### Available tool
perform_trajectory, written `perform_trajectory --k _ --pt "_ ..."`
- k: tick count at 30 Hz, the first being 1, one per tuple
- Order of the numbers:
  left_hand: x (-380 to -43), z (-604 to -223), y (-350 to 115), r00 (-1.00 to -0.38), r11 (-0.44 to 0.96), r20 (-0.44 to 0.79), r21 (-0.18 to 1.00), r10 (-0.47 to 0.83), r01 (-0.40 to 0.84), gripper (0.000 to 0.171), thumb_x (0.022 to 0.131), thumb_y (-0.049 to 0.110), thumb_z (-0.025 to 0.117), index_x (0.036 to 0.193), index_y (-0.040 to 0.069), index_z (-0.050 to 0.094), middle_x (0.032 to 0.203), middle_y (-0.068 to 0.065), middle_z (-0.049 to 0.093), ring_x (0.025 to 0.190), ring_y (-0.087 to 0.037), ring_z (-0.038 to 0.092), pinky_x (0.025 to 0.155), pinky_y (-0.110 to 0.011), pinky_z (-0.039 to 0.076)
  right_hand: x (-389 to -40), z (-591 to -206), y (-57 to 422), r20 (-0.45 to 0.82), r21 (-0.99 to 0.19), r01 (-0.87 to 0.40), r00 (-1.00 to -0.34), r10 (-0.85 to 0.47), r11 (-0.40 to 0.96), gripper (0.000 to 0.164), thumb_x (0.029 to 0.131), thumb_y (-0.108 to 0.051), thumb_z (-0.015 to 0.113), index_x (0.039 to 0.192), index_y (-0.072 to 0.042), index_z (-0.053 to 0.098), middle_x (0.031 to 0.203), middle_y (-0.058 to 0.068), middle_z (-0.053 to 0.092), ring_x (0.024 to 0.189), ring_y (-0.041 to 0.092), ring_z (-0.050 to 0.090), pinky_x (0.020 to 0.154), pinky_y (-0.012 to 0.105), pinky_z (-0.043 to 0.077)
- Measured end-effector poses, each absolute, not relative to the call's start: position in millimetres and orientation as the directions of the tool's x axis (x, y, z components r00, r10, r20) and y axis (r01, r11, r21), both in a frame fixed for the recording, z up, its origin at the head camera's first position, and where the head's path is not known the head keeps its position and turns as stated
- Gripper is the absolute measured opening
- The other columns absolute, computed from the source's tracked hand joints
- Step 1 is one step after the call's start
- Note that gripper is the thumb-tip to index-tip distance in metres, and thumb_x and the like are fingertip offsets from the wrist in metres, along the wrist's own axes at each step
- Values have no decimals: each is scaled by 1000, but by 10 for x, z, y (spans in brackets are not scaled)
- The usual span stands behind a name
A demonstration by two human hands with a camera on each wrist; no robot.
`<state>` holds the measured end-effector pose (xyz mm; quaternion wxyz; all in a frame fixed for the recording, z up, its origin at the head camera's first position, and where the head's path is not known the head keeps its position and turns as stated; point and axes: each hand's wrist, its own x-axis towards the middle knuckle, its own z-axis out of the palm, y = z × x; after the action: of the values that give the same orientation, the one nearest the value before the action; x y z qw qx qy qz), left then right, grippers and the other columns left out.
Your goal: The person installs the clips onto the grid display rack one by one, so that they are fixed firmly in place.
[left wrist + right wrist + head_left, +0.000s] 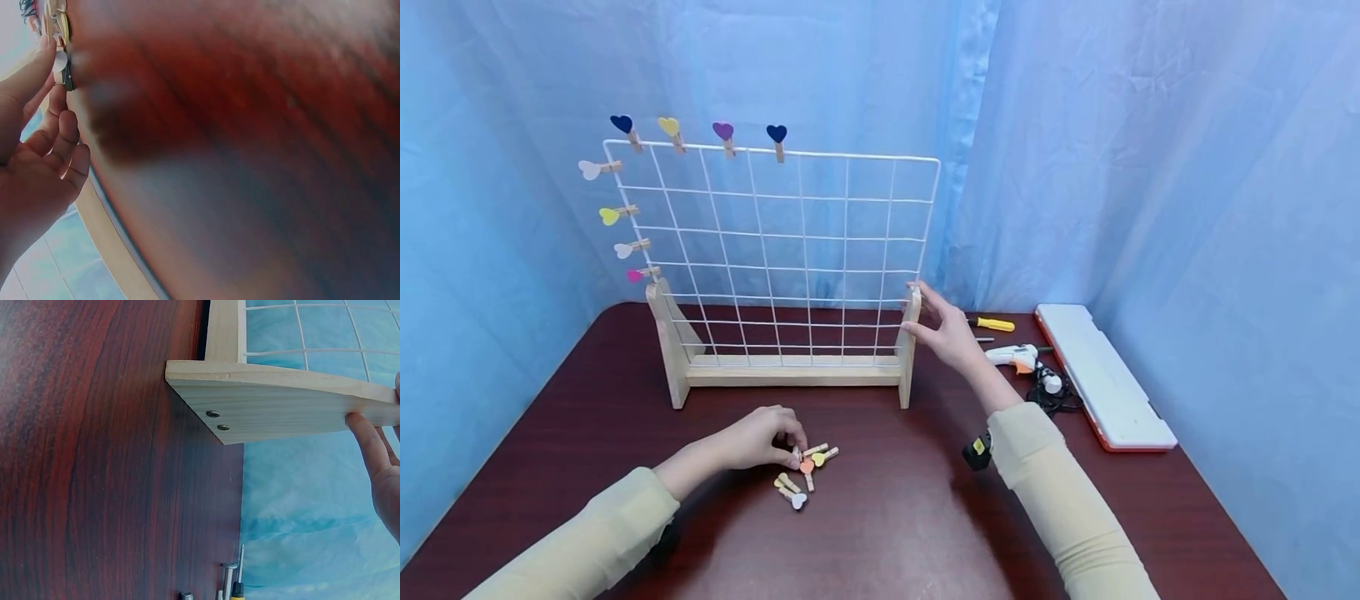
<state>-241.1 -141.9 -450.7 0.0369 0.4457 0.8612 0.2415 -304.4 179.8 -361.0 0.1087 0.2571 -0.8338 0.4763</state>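
My left hand [758, 440] is at a small pile of wooden clothespins with heart tops, an orange one [807, 467] and a white one [798, 501] among them. Its thumb and forefinger pinch a clothespin [60, 61], mostly hidden by the fingers in the head view. My right hand [951, 335] grips the right wooden upright [907, 354] of a stand, thumb against the upright and fingers partly hidden behind it. The stand bears a white wire grid [823, 238]. Several heart clothespins are clipped along the grid's top, such as a purple one [723, 132], and down its left edge.
Right of the stand lie a yellow-handled screwdriver [996, 325], a white glue gun [1011, 356] with a coiled black cord [1054, 396], and a long white case [1105, 375] at the edge of the dark red table [880, 533]. Blue curtains [1187, 167] hang behind.
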Motion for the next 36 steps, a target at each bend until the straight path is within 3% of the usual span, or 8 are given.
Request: perform_trajectory --k 5,11,19,24,29,36 --pt "-2426 -4520 -1441 -604 490 174 434 778 756 10 75 30 70 76 23 62 72 6 51 67 -9 48 60 -17 37 -3025 -3593 1789 423 -737 -525 -850 -314 426 62 83 -14 63 137 -23 34 125 11 53 115 24 50 84 44 46" --pt "-2464 -4436 -1455 -619 473 313 431 720 768 11 74 21 70 71 24 60 73 9 51 69 -6 49 62 -21 43 -3022 -3583 1777 427 -729 -527 -849 -312 437 63 82 -13 63 137 -23 34 123 12 54 114 27 50 85 46 45" --pt "-2535 -3664 -1367 -717 509 446 506 536 696 8 76 23 67 81 20 61 72 12 61 65 -2 55 60 -20 46 -3029 -3594 1786 424 -720 -525 -850 -311 453 62 83 -16 63 137 -24 33 126 11 52 113 26 50 87 46 44" --pt "-2577 -2928 -1266 -637 455 597 448 488 769 12 80 19 65 91 13 67 78 7 65 66 -2 58 58 -18 48 -3022 -3588 1797 425 -731 -525 -850 -311 437 62 83 -16 63 137 -23 34 123 13 54 113 27 50 86 47 44" --pt "-2610 -2241 -1125 -567 474 728 372 385 799 15 81 24 63 87 11 68 77 6 64 65 -3 56 58 -16 45 -3023 -3583 1826 417 -729 -510 -860 -296 456 62 83 -18 63 137 -25 34 127 14 51 114 27 50 87 47 43" --pt "-2783 -1593 -948 -535 552 816 349 218 757 23 81 31 62 83 9 70 76 3 63 76 -5 46 78 -21 37 -3040 -3589 1850 413 -741 -505 -862 -293 443 63 82 -15 63 137 -24 34 130 11 49 114 26 50 80 43 48"
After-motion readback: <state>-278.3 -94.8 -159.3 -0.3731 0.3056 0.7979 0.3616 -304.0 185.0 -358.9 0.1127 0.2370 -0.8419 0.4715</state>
